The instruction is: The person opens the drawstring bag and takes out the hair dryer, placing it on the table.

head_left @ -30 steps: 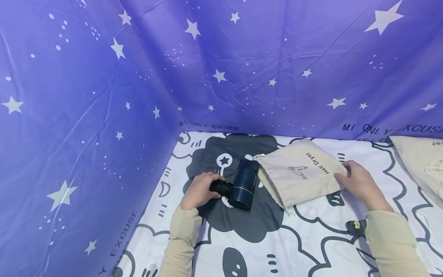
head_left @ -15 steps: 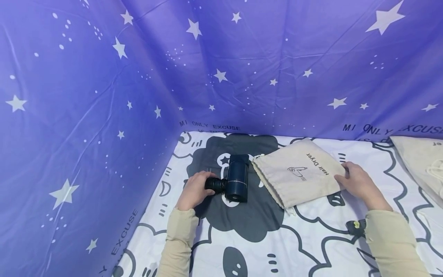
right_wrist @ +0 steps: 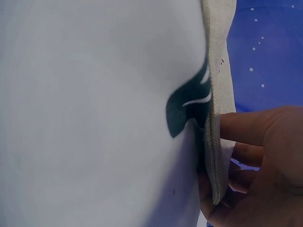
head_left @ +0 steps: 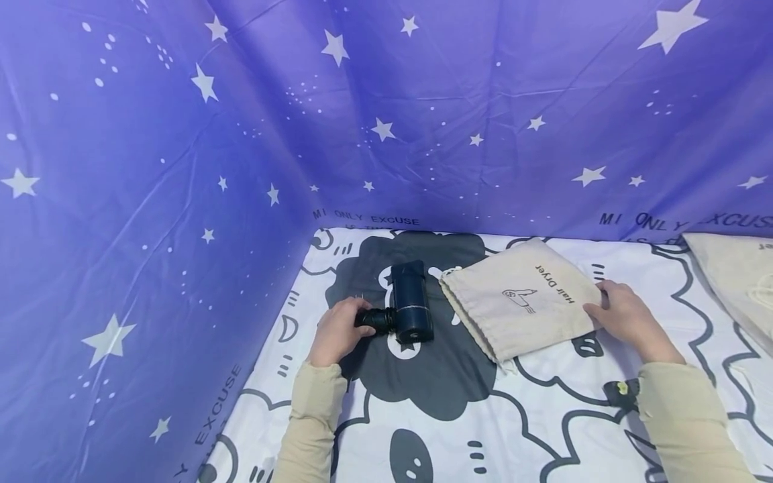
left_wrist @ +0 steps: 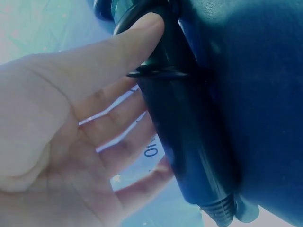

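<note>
Though illegible at right wrist, bag's (head_left: 507, 329) lettering (head_left: 554, 284) plain in head view.

Glossy plastic, coarse cloth

Near centre, the dark-blue plastic cylinder (head_left: 412, 292) looks smooth; its black tubular handle (left_wrist: 189, 142) is glossy plastic. Right of centre, the beige woven-cloth pouch (head_left: 513, 302) is coarse, matt. Above, the purple star-printed sheet (head_left: 429, 74) has a slight sheen.
</note>
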The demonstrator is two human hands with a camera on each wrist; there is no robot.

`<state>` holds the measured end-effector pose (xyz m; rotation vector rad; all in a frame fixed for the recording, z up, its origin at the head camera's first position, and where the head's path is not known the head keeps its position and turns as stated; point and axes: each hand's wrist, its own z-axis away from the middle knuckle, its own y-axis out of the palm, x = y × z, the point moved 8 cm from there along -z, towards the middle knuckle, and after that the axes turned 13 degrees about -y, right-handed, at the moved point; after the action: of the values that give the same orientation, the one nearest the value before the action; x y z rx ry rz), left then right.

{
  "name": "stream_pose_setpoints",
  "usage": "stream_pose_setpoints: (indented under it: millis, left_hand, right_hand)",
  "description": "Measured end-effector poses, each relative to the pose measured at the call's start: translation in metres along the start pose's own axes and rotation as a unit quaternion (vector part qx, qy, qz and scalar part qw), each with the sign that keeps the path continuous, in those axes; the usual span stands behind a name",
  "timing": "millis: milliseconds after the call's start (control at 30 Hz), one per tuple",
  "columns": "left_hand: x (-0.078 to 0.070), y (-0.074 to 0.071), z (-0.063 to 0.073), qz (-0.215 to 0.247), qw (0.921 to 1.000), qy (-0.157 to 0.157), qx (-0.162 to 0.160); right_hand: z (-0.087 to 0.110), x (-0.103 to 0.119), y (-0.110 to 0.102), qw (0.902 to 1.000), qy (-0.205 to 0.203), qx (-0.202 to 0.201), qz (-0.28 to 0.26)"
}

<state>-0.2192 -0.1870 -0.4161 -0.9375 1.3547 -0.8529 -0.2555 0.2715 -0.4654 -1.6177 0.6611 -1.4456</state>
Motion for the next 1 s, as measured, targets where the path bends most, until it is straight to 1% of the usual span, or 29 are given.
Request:
stream_pose_setpoints:
  millis: [133, 367, 533, 667, 833, 933, 1000]
  left_hand:
    - [0.007, -0.001, -0.002, 0.005, 0.9994, -0.033, -0.01]
    - [0.013, -0.004, -0.003, 0.022, 0.9962, -0.073, -0.043]
    - [0.013, -0.004, -0.007, 0.018, 0.9922, -0.106, -0.064]
    - [0.009, -0.005, -0.007, 0.01, 0.9888, -0.119, -0.09]
    - [0.01, -0.006, -0.007, 0.017, 0.9804, -0.152, -0.124]
    - [0.011, -0.005, -0.009, 0.016, 0.9772, -0.167, -0.131]
    - [0.012, -0.005, -0.011, 0.014, 0.9766, -0.169, -0.132]
  right_hand:
    - [-0.001, -0.001, 0.002, 0.9999, 0.01, 0.006, -0.004]
    - [-0.001, -0.003, 0.003, 0.9998, 0.017, 0.01, -0.004]
    - [-0.001, -0.003, 0.002, 0.9998, 0.018, 0.009, 0.001]
    - [-0.002, -0.004, 0.001, 0.9997, 0.02, 0.011, 0.003]
    - [-0.003, -0.004, 0.002, 0.9998, 0.017, 0.011, 0.001]
    - [-0.004, -0.004, 0.002, 0.9999, 0.013, 0.011, 0.0]
    - [-0.004, -0.005, 0.002, 0.9999, 0.012, 0.011, -0.001]
